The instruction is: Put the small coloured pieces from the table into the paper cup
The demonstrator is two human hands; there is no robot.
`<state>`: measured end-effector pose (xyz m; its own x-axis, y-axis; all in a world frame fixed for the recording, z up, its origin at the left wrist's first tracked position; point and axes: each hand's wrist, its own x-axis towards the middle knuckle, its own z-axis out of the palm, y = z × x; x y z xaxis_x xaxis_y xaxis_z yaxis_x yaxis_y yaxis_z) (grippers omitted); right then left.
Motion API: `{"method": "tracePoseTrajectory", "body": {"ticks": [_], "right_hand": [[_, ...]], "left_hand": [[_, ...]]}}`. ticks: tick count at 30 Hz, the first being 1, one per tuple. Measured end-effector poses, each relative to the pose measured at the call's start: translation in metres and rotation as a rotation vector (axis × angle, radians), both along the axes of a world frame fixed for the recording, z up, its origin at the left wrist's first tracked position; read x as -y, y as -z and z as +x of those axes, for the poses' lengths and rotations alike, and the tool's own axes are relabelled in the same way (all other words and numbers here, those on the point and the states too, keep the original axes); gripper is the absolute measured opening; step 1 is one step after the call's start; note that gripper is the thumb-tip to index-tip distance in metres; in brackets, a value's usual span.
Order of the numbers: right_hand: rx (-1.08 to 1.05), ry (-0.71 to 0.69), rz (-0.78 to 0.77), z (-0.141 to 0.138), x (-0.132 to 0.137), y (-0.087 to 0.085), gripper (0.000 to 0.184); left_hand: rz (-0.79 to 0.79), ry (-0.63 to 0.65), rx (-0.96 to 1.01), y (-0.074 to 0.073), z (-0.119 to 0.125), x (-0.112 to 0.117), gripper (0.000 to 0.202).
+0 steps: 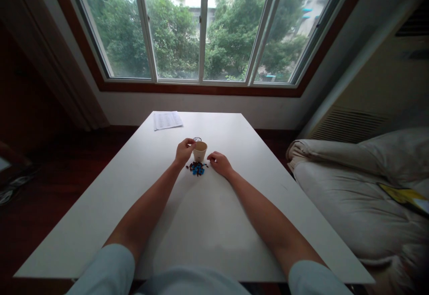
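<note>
A small paper cup (200, 151) stands upright on the white table (187, 223), far out in front of me. My left hand (183, 152) is at the cup's left rim with its fingers pinched together; what they pinch is too small to make out. My right hand (218, 162) rests on the table just right of the cup, its fingers curled toward a small heap of blue and dark red bits (197, 168) lying in front of the cup. A thin dark ring (197, 139) lies just behind the cup.
A printed sheet of paper (167, 120) lies at the table's far left corner. A bed with pale bedding (355, 187) and a yellow book (404, 195) stands to the right. A wide window (201, 27) fills the far wall.
</note>
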<state>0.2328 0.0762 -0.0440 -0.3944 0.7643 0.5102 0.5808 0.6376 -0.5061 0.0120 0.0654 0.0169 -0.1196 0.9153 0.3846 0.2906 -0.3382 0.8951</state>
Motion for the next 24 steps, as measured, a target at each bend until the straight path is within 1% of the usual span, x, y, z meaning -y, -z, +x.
{"method": "tracePoseTrajectory", "body": {"ticks": [4,8,13,17,20,24], "right_hand": [[0.0,0.011,0.006,0.0,0.0,0.001,0.025],[-0.003,0.01,-0.003,0.0,0.0,0.002,0.025],[-0.01,-0.001,0.001,0.0,-0.002,0.003,0.024],[-0.023,-0.013,0.015,-0.001,-0.003,0.004,0.025],[-0.021,-0.011,0.014,-0.001,-0.003,0.004,0.025],[-0.031,0.0,0.021,-0.002,-0.001,0.003,0.024]], "left_hand": [[0.002,-0.015,-0.042,-0.005,0.005,-0.001,0.022],[0.013,-0.046,-0.074,-0.002,0.007,0.001,0.022],[0.106,-0.126,-0.131,0.002,0.006,0.004,0.016],[0.177,-0.134,-0.161,-0.001,0.006,0.005,0.012],[0.174,-0.13,-0.165,-0.004,0.007,0.007,0.012],[0.12,-0.139,-0.169,-0.003,0.006,0.011,0.015]]}}
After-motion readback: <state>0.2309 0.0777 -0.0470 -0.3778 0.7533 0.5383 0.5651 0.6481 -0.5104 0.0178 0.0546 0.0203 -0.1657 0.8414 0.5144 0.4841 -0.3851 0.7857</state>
